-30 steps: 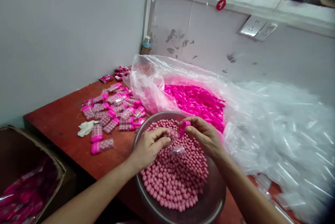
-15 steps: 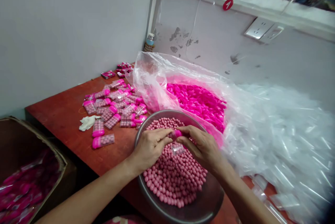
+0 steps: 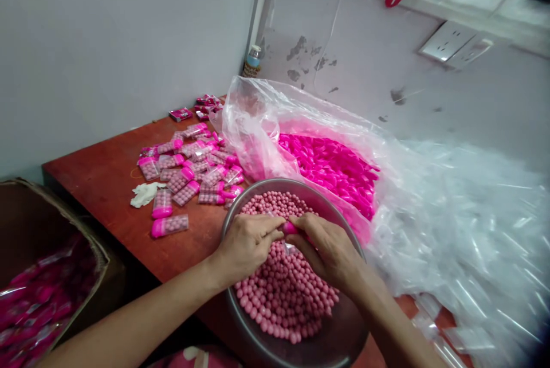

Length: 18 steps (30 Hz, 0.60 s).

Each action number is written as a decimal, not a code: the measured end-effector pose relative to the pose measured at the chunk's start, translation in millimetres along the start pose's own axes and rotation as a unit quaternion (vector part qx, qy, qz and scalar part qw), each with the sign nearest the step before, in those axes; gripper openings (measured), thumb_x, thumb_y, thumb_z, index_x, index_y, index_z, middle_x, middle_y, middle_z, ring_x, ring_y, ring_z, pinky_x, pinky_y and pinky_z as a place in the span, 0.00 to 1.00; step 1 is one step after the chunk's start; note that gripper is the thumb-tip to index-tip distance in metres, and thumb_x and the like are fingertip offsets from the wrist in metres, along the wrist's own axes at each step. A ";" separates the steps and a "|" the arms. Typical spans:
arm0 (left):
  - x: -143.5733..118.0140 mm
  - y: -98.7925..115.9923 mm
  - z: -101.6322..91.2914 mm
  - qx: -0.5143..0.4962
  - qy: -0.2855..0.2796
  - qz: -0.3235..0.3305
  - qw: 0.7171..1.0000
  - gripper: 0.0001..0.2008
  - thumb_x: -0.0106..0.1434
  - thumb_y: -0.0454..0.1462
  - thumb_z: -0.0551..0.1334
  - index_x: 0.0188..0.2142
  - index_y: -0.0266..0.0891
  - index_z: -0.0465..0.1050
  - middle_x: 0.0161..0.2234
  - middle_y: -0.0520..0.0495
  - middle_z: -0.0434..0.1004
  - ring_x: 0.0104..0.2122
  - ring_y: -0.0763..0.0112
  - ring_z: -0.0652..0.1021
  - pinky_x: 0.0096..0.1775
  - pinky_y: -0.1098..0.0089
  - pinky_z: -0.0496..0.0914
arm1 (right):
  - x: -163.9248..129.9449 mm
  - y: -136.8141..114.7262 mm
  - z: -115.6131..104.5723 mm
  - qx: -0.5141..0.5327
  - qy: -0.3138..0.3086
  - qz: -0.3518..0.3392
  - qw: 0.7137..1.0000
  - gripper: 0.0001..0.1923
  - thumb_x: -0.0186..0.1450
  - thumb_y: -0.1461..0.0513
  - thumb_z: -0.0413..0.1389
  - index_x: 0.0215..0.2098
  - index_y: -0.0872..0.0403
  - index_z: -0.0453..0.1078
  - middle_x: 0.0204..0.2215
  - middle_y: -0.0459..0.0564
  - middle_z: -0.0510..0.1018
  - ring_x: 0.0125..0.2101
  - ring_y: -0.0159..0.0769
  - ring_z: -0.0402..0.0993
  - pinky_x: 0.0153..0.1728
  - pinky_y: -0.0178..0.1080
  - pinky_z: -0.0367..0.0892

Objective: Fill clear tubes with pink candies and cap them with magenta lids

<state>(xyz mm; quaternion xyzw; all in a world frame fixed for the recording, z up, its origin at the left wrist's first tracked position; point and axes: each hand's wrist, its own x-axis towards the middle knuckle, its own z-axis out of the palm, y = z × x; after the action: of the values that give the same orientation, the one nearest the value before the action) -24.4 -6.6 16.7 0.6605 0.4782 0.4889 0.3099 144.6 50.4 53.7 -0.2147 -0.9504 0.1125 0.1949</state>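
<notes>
Over a grey metal bowl (image 3: pixel 360 322) of round pink balls (image 3: pixel 279 293), my two hands meet at a small container with a bright pink cap (image 3: pixel 289 228). My left hand (image 3: pixel 247 247) pinches one end of it, its fingers covering most of the body. The fingertips of my right hand (image 3: pixel 333 250) are closed on the cap end. Just below, partly hidden by my right fingers, a clear plastic container (image 3: pixel 289 249) lies on the balls.
Several filled, pink-capped containers (image 3: pixel 184 173) lie on the red table (image 3: pixel 103 184), near a crumpled white scrap (image 3: pixel 145 194). Behind the bowl, a clear bag holds pink caps (image 3: pixel 330 167). Clear empty containers (image 3: pixel 464 224) pile up at right. A cardboard box (image 3: pixel 97 276) stands lower left.
My right fingers have closed further over the pink cap and now hide more of the clear container below. The whole view has shifted slightly.
</notes>
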 end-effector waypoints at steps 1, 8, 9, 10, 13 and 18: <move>0.2 0.0 -0.3 0.000 0.003 -0.008 1.000 0.10 0.61 0.30 0.56 0.36 0.38 0.76 0.31 0.48 0.78 0.32 0.70 0.76 0.36 0.72 0.67 | 3.0 1.5 0.1 -0.001 -0.007 -0.013 1.000 0.04 0.66 0.64 0.48 0.34 0.56 0.62 0.26 0.50 0.71 0.26 0.34 0.68 0.28 0.35 0.63; 7.9 -4.9 -3.0 -0.150 0.022 -0.093 0.984 0.10 0.59 0.33 0.58 0.38 0.38 0.77 0.34 0.48 0.79 0.35 0.67 0.76 0.39 0.71 0.67 | 9.2 9.9 -2.8 0.235 0.024 0.134 0.962 0.11 0.62 0.59 0.54 0.42 0.53 0.69 0.34 0.50 0.77 0.33 0.36 0.74 0.34 0.37 0.69; 9.5 -6.5 -3.1 -0.202 0.028 -0.114 0.972 0.11 0.59 0.33 0.58 0.40 0.38 0.76 0.35 0.47 0.79 0.36 0.67 0.76 0.38 0.71 0.68 | 5.2 10.4 -2.0 0.316 0.033 0.170 0.933 0.14 0.62 0.57 0.55 0.46 0.51 0.68 0.38 0.50 0.77 0.36 0.37 0.74 0.37 0.38 0.69; 10.8 -8.0 -3.1 -0.253 0.036 -0.136 0.957 0.12 0.58 0.34 0.59 0.41 0.37 0.76 0.36 0.46 0.78 0.35 0.67 0.76 0.37 0.71 0.68 | 0.3 10.9 -0.5 0.397 0.038 0.195 0.896 0.18 0.61 0.56 0.55 0.49 0.49 0.67 0.41 0.50 0.76 0.39 0.39 0.74 0.39 0.40 0.69; 12.6 -11.1 -2.7 -0.353 0.041 -0.179 0.917 0.14 0.57 0.35 0.60 0.43 0.34 0.75 0.36 0.45 0.79 0.32 0.68 0.77 0.36 0.70 0.70 | -14.9 14.2 6.4 0.559 0.069 0.237 0.791 0.22 0.58 0.54 0.58 0.50 0.46 0.66 0.46 0.50 0.74 0.42 0.41 0.74 0.45 0.46 0.67; 8.7 -10.0 -3.8 -0.269 0.014 -0.118 0.956 0.13 0.58 0.34 0.60 0.42 0.36 0.76 0.37 0.46 0.79 0.37 0.66 0.76 0.41 0.68 0.69 | -16.4 20.8 12.5 0.605 0.128 0.287 0.732 0.14 0.55 0.55 0.61 0.38 0.52 0.72 0.34 0.50 0.78 0.30 0.36 0.75 0.38 0.43 0.71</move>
<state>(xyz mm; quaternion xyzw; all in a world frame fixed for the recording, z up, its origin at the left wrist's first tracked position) -30.7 4.8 12.2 0.4847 0.4082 0.5687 0.5245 160.6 59.7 31.0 -0.3266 -0.5409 0.6854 0.3619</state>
